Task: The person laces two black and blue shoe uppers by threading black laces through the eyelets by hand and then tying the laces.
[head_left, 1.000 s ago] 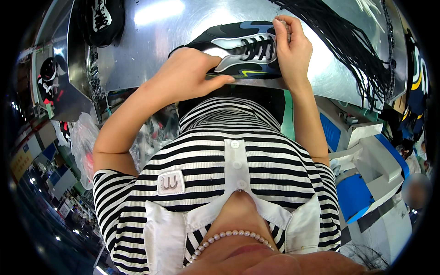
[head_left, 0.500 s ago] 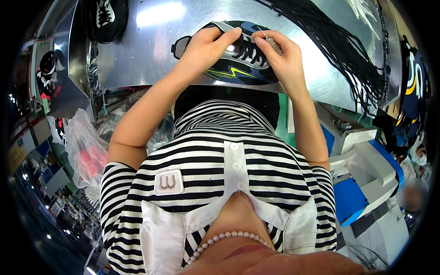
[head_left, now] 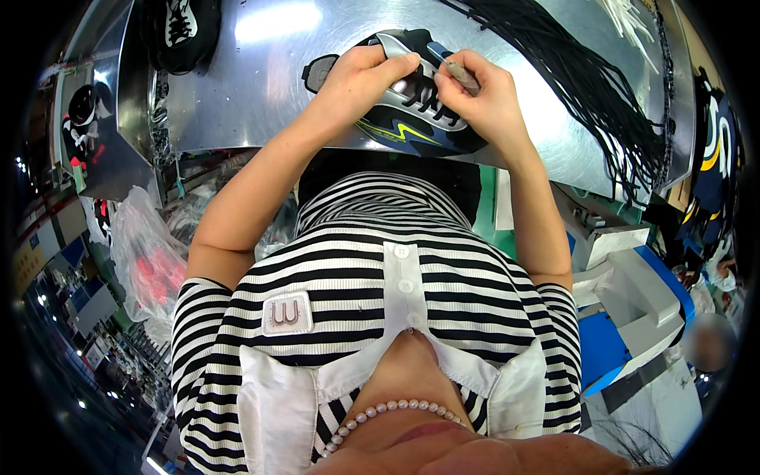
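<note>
A grey, black and navy sneaker [head_left: 400, 134] with a yellow zigzag stripe lies on its side on the metal table, its black laces [head_left: 423, 96] partly threaded. My left hand [head_left: 356, 83] is closed on the sneaker's upper near the opening, thumb pressed on the grey edge. Between the thumb and fingers of my right hand [head_left: 487, 95] sits the stubby brown handle of an awl [head_left: 463, 77]. It is held over the lace rows; its metal tip cannot be made out now.
A bundle of long black laces [head_left: 586, 79] spreads over the right of the metal table [head_left: 261, 103]. White laces [head_left: 629, 20] lie at the far right corner. Another black shoe [head_left: 180, 36] stands far left. A blue and white machine [head_left: 633, 309] stands low at right, a plastic bag [head_left: 146, 261] at left.
The sneaker has turned slightly, its toe end dropping nearer to me. My right hand has tilted the awl, and its thin metal tip, seen before, is now out of sight.
</note>
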### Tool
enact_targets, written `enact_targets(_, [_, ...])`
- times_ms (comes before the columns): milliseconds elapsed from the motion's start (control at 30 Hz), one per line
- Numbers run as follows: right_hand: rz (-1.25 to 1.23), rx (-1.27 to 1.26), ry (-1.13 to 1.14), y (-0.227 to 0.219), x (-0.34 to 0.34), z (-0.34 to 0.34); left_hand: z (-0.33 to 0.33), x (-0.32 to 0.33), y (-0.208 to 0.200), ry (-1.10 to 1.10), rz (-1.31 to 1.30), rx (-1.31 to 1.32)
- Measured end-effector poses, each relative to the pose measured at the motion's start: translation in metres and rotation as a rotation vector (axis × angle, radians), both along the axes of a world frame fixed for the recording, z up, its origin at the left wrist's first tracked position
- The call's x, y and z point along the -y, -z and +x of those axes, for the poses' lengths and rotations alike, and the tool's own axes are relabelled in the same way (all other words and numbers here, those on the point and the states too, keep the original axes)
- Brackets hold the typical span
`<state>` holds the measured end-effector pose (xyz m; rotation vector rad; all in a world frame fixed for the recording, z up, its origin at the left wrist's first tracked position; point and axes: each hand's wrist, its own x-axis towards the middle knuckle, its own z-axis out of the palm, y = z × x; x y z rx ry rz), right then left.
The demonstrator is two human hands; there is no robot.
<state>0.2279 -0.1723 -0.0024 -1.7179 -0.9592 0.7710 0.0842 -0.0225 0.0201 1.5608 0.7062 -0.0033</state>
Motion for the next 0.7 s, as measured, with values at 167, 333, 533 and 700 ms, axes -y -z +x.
enact_targets(167, [0.349,0.076,0.042,0.005,0.006,-0.008,0.001,-0.005,-0.002,0.024,-0.033,0.012])
enact_targets(333, [0.26,0.619,-0.272,0.006,0.012,-0.008,0.005,-0.004,0.0,0.094,0.086,-0.005])
enact_targets(533, [0.248,0.611,-0.251,0.011,0.01,-0.01,0.002,-0.002,0.021,0.103,0.297,0.083])
enact_targets(700, [0.248,0.416,-0.214,0.009,0.015,-0.007,0.001,-0.007,0.025,0.128,0.434,0.098])
